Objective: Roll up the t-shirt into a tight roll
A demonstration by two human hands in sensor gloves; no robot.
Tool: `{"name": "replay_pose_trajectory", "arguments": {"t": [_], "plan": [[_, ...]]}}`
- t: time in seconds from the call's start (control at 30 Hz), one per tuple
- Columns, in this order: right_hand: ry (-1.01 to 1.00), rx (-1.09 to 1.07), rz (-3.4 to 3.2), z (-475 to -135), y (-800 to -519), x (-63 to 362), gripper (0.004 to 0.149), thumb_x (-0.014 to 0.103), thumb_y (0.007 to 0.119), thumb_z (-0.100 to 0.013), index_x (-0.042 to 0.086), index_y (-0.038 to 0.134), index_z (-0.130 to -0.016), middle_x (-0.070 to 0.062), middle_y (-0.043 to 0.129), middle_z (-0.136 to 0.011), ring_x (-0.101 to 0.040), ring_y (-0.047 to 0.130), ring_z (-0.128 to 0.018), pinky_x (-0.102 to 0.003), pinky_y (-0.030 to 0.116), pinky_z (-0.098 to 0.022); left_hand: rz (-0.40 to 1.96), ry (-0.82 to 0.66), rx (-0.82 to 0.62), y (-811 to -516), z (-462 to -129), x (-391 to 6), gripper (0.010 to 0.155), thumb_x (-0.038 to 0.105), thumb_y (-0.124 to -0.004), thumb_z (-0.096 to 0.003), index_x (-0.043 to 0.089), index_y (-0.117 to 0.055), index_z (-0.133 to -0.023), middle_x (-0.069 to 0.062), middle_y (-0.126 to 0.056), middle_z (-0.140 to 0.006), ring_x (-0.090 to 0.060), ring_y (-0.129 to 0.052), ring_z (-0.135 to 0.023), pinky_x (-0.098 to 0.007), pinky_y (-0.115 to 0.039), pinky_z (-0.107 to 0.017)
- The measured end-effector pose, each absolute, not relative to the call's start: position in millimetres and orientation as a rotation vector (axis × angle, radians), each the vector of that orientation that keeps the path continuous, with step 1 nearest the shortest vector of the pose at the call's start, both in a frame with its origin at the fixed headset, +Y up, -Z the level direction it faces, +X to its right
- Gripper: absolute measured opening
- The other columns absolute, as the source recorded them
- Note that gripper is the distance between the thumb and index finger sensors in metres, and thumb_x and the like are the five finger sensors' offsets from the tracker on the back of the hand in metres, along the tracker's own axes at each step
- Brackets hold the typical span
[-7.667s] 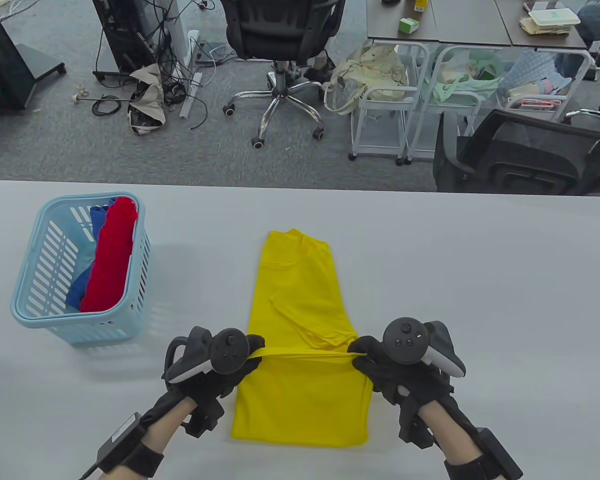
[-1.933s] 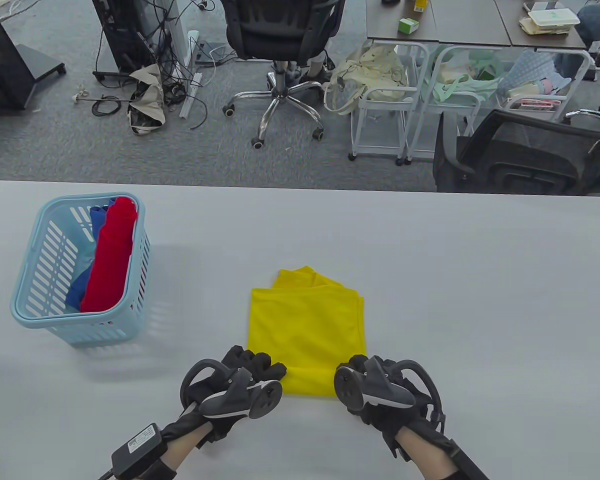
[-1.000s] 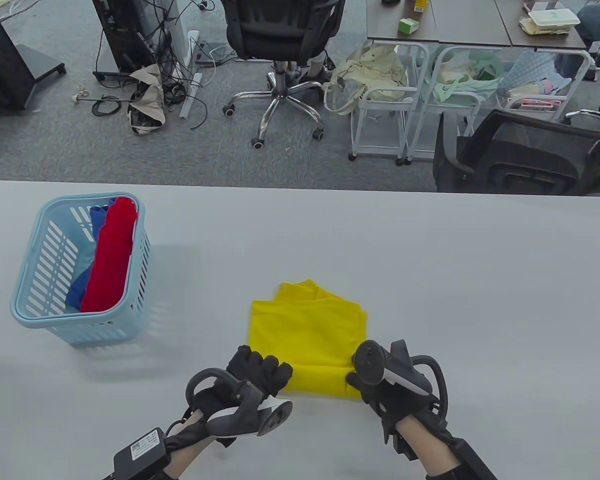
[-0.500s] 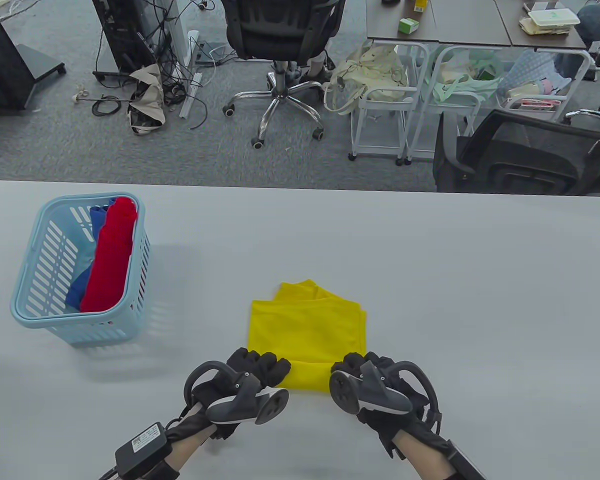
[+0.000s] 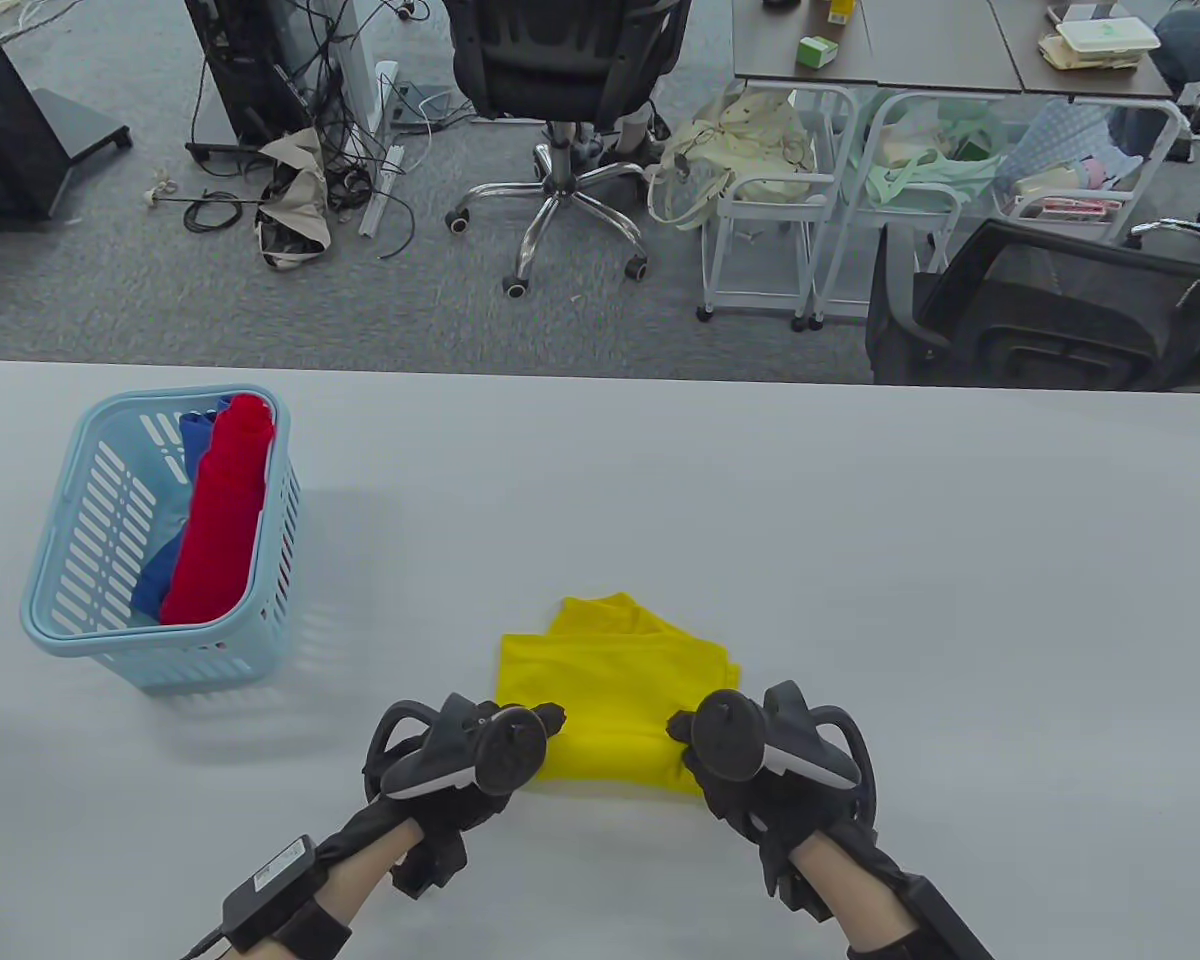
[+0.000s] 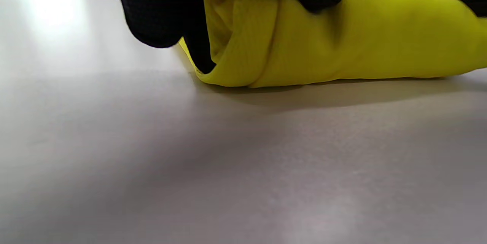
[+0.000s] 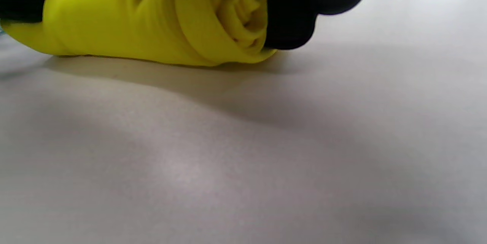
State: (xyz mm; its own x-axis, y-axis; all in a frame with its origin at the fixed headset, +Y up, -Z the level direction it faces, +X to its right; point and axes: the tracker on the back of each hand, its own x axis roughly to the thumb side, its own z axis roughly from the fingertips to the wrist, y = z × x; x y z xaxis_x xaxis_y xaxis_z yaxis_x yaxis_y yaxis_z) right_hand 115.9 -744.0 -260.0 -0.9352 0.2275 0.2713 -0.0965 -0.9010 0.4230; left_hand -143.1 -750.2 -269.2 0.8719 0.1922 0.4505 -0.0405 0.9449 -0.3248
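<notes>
While both of my hands grip the ends of the partly rolled yellow t-shirt, the main risk is a roll that slackens or runs crooked. My left hand curls its fingers over the roll's left end; my right hand curls round the right end, where the right wrist view shows a neat spiral of layers. The roll lies on the desk between my two hands, and the flat, unrolled part of the shirt stretches away just beyond my fingertips.

Possible faults, as I judge them:
- Uneven ends. In the left wrist view the left end looks looser and more open than the right. If one hand turns faster, the roll could cone or skew.
- Bunched tail. The far edge of the flat part, beyond both hands, shows an offset fold poking out. Rolled in as it lies, it could make a lump.
- Loss of tension. If either hand lifts to re-grip without the other pressing down, the soft fabric may spring back and loosen the layers.
- Sliding. On the smooth desk the flat part may drag towards me rather than wind on.
</notes>
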Motion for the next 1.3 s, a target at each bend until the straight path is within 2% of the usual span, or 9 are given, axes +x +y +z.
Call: {"name": "replay_pose_trajectory", "arguments": {"t": [0.13,0.23,0.5,0.57,0.7,0.87,1.0,1.17,1.3], "plan": [[0.599,0.345,2.994,-265.5,-749.3,116.6,0.056,0.044,0.05,-0.063,0.021,0.046,-0.113,-0.007,0.08,-0.09,-0.026,0.093,-0.066,-0.045,0.073,-0.054,0.006,-0.474,-0.214,-747.0,-266.1,-140.5,0.056,0.043,-0.058,-0.0527,0.043,-0.05,-0.108,0.003,-0.093,-0.092,-0.019,-0.097,-0.075,-0.041,-0.081,-0.063],[0.573,0.236,3.039,-268.5,-753.2,118.3,0.06,0.049,0.049,-0.063,0.017,0.044,-0.114,-0.004,0.08,-0.088,-0.024,0.092,-0.065,-0.045,0.074,-0.054,-0.169,-0.526,-0.088,-743.5,-249.8,-132.1,0.066,0.052,-0.063,-0.0489,0.048,-0.037,-0.11,-0.003,-0.06,-0.118,-0.028,-0.072,-0.104,-0.048,-0.067,-0.075],[0.424,0.158,3.184,-266.1,-744.2,114.7,0.058,0.051,0.054,-0.062,0.025,0.05,-0.113,-0.012,0.064,-0.102,-0.027,0.085,-0.075,-0.048,0.068,-0.059,-0.43,-0.586,0.018,-760.0,-240.1,-109.0,0.067,0.054,-0.071,-0.0455,0.044,-0.048,-0.108,0.009,-0.074,-0.109,-0.015,-0.084,-0.095,-0.043,-0.072,-0.074],[0.342,0.279,3.17,-260.0,-735.4,110.4,0.057,0.044,0.062,-0.062,0.028,0.046,-0.113,-0.015,0.048,-0.11,-0.031,0.073,-0.088,-0.052,0.059,-0.067,-0.39,-0.585,-0.015,-759.6,-243.8,-111.1,0.065,0.052,-0.071,-0.0466,0.045,-0.049,-0.107,0.009,-0.076,-0.107,-0.015,-0.086,-0.093,-0.042,-0.074,-0.074],[0.374,0.556,3.091,-249.7,-730.3,102.0,0.051,0.044,0.065,-0.06,0.028,0.055,-0.107,-0.008,0.053,-0.109,-0.031,0.069,-0.094,-0.053,0.056,-0.07,-0.23,-0.559,-0.09,-754.1,-255.8,-122.6,0.057,0.046,-0.071,-0.0485,0.043,-0.058,-0.104,0.009,-0.084,-0.101,-0.014,-0.092,-0.086,-0.04,-0.078,-0.07],[0.538,0.704,3.106,-245.5,-748.8,91.2,0.075,0.054,0.074,-0.052,0.023,0.042,-0.112,-0.01,0.048,-0.113,-0.035,0.063,-0.099,-0.055,0.053,-0.071,0.132,-0.484,-0.308,-750.8,-271.9,-144.4,0.052,0.042,-0.073,-0.0485,0.046,-0.066,-0.1,0.003,-0.093,-0.093,-0.018,-0.097,-0.076,-0.041,-0.081,-0.065],[0.546,0.691,3.081,-248.0,-748.7,89.5,0.064,0.044,0.065,-0.058,0.021,0.043,-0.113,-0.011,0.052,-0.113,-0.037,0.065,-0.099,-0.054,0.055,-0.07,0.116,-0.488,-0.306,-751.6,-266.9,-143.8,0.054,0.042,-0.068,-0.0508,0.047,-0.059,-0.104,0.002,-0.09,-0.096,-0.02,-0.094,-0.079,-0.043,-0.078,-0.067],[0.649,0.661,2.91,-256.3,-749.0,97.0,0.056,0.038,0.055,-0.06,0.018,0.047,-0.112,-0.015,0.063,-0.104,-0.033,0.076,-0.083,-0.052,0.061,-0.065,-0.155,-0.555,-0.233,-759.7,-251.9,-130.7,0.071,0.059,-0.064,-0.0454,0.044,-0.042,-0.111,0.0,-0.057,-0.119,-0.028,-0.064,-0.107,-0.051,-0.062,-0.078],[0.68,0.642,2.829,-257.0,-749.9,101.0,0.056,0.039,0.049,-0.061,0.016,0.048,-0.111,-0.014,0.07,-0.098,-0.029,0.083,-0.076,-0.05,0.067,-0.06,-0.279,-0.571,-0.121,-758.2,-250.2,-123.4,0.065,0.058,-0.066,-0.0452,0.044,-0.051,-0.107,0.008,-0.073,-0.108,-0.019,-0.077,-0.099,-0.048,-0.065,-0.078]]}}
